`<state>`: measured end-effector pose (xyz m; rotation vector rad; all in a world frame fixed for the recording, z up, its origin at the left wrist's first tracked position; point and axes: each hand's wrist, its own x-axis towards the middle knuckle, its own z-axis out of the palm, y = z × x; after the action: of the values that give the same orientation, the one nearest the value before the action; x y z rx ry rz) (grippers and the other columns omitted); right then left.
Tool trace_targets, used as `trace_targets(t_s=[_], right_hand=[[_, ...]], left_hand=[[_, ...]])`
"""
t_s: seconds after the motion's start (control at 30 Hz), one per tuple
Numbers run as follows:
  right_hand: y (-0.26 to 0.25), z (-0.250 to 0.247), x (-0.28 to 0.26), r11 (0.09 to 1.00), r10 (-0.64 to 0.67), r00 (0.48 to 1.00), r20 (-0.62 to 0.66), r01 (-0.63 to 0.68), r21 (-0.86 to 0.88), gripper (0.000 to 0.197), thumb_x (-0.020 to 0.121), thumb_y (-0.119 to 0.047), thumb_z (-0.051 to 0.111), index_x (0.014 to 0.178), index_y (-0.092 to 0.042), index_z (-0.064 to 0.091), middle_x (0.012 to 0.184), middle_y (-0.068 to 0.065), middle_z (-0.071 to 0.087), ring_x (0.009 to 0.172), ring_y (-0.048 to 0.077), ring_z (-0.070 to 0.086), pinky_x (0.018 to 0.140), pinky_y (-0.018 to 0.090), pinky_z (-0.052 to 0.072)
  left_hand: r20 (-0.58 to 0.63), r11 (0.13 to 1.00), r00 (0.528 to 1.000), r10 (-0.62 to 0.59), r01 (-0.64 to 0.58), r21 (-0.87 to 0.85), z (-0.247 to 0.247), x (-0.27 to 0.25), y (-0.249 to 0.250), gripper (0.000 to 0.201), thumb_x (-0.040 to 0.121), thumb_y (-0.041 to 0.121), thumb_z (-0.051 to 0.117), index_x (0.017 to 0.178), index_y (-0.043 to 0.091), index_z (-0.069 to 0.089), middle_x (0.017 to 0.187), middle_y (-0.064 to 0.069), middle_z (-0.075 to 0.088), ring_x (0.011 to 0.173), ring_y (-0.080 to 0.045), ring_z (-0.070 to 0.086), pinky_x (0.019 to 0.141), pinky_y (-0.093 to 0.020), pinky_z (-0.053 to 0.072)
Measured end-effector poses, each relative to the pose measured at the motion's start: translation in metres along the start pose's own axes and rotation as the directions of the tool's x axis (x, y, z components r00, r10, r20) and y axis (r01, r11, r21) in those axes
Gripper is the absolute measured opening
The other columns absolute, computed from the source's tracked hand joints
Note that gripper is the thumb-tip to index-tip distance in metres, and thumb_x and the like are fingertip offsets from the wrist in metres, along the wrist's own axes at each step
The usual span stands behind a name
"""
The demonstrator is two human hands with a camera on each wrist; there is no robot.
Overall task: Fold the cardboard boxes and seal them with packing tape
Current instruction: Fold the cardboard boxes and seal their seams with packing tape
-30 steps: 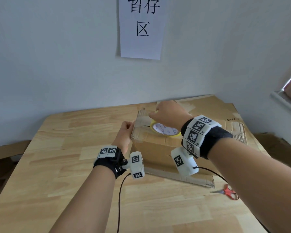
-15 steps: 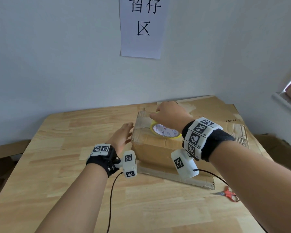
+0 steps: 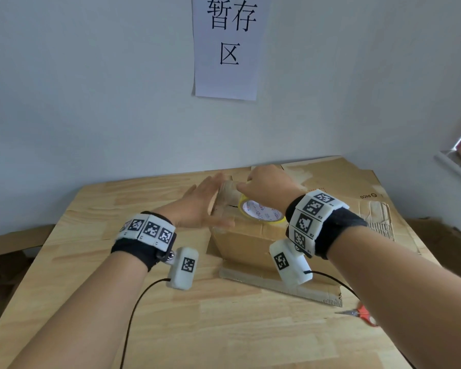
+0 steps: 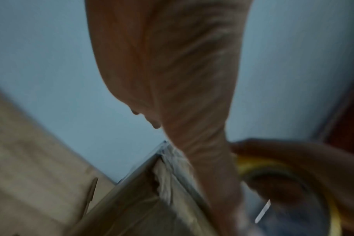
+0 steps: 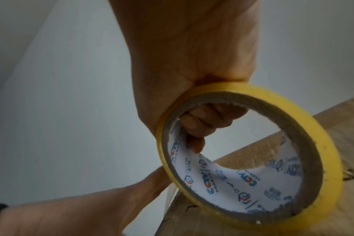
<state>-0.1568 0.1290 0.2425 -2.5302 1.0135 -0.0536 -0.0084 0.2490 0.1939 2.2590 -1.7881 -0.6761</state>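
From the head view, the taping step looks to be in hand: the right hand (image 3: pixel 270 187) grasps the tape roll (image 3: pixel 261 214) on top of the cardboard box (image 3: pixel 240 241) on the tabletop (image 3: pixel 91 262), while the left hand (image 3: pixel 197 206), fingers straight, lies flat against the box's left edge. The left wrist view alone shows crinkled tape over that corner, so the next move probably calls for smoothing it down. The right wrist view alone shows fingers (image 5: pixel 202 124) curled through the roll's core.

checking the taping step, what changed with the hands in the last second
The left hand let go of the brown cardboard box corner, drew back, then returned with straight fingers against its left side. The right hand stayed gripping the yellow tape roll on top; red scissors unmoved.
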Motion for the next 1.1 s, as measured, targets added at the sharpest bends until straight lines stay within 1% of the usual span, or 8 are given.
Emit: trace_targets(t_s=[0.07,0.17,0.33,0.4,0.5,0.67,0.83,1.1], right_hand=[[0.0,-0.001,-0.001,1.0,-0.01,1.0,0.005,0.01,0.001,0.04,0.088,-0.041,0.046,0.061,-0.012,0.047,0.061,0.001,0.049,0.061,0.019,0.051,0.054,0.027,0.037],[0.0,0.0,-0.001,0.999,-0.009,1.0,0.0,0.009,-0.033,0.043,0.09,-0.046,0.043,0.063,-0.013,0.047,0.065,0.001,0.052,0.068,0.02,0.055,0.059,0.028,0.041],[-0.004,-0.001,-0.001,0.997,-0.022,1.0,0.009,0.023,-0.069,0.05,0.093,-0.047,0.038,0.056,-0.013,0.038,0.055,0.0,0.042,0.05,0.017,0.041,0.049,0.026,0.032],[-0.005,-0.004,0.0,0.998,-0.018,0.999,0.033,0.02,-0.06,0.048,0.094,-0.043,0.036,0.056,-0.013,0.038,0.056,0.0,0.043,0.05,0.016,0.041,0.049,0.025,0.031],[-0.005,-0.011,0.001,1.0,0.008,0.994,0.108,-0.009,0.012,0.036,0.092,-0.032,0.038,0.061,-0.013,0.042,0.06,-0.001,0.05,0.056,0.014,0.044,0.051,0.027,0.031],[0.009,-0.02,-0.007,0.978,0.048,0.986,0.161,-0.079,0.191,0.047,0.086,-0.057,0.051,0.06,-0.018,0.041,0.061,-0.004,0.041,0.055,0.012,0.039,0.051,0.026,0.028],[0.02,-0.022,-0.015,0.972,-0.037,0.997,0.065,0.021,0.233,0.055,0.088,-0.05,0.054,0.054,-0.018,0.025,0.052,-0.003,0.024,0.047,0.013,0.023,0.046,0.025,0.02],[0.03,-0.031,-0.025,0.998,-0.039,0.999,0.031,0.038,0.045,0.052,0.091,-0.048,0.05,0.052,-0.014,0.041,0.047,-0.003,0.046,0.043,0.011,0.04,0.045,0.024,0.027]], left_hand=[[0.096,0.968,0.995,-0.003,-0.021,0.25,0.002,0.005,0.004,0.125,0.068,0.068,0.067,0.148,0.028,-0.02,0.154,0.016,-0.026,0.14,-0.008,-0.027,0.116,-0.039,-0.015],[0.13,0.927,0.991,-0.009,-0.041,0.374,0.006,0.016,0.009,0.131,0.065,0.066,0.071,0.149,0.023,-0.019,0.153,0.011,-0.031,0.138,-0.01,-0.033,0.113,-0.041,-0.021],[0.094,0.938,0.996,-0.008,-0.025,0.345,0.01,0.022,0.014,0.131,0.062,0.078,0.063,0.151,0.018,-0.011,0.155,0.008,-0.025,0.136,-0.003,-0.033,0.11,-0.041,-0.025],[0.042,0.942,0.999,0.029,-0.041,0.332,0.015,0.021,0.013,0.13,0.06,0.079,0.063,0.151,0.017,-0.006,0.156,0.008,-0.017,0.141,-0.006,-0.025,0.111,-0.042,-0.023],[0.005,0.944,0.999,0.041,-0.04,0.327,0.017,0.019,0.015,0.132,0.06,0.077,0.064,0.151,0.016,-0.009,0.156,0.008,-0.015,0.143,-0.008,-0.021,0.113,-0.045,-0.021],[0.052,0.925,0.999,-0.015,-0.006,0.38,0.016,0.016,0.022,0.129,0.067,0.077,0.059,0.149,0.012,-0.017,0.156,0.0,-0.021,0.141,-0.011,-0.027,0.113,-0.044,-0.021],[0.002,0.942,1.0,0.031,-0.03,0.334,0.017,0.017,0.023,0.133,0.063,0.076,0.064,0.149,0.014,-0.017,0.155,0.007,-0.016,0.143,-0.009,-0.019,0.114,-0.044,-0.02],[-0.015,0.939,0.999,0.037,-0.03,0.342,0.022,0.017,0.02,0.133,0.064,0.077,0.062,0.148,0.015,-0.02,0.157,0.006,-0.018,0.144,-0.011,-0.019,0.114,-0.042,-0.019]])
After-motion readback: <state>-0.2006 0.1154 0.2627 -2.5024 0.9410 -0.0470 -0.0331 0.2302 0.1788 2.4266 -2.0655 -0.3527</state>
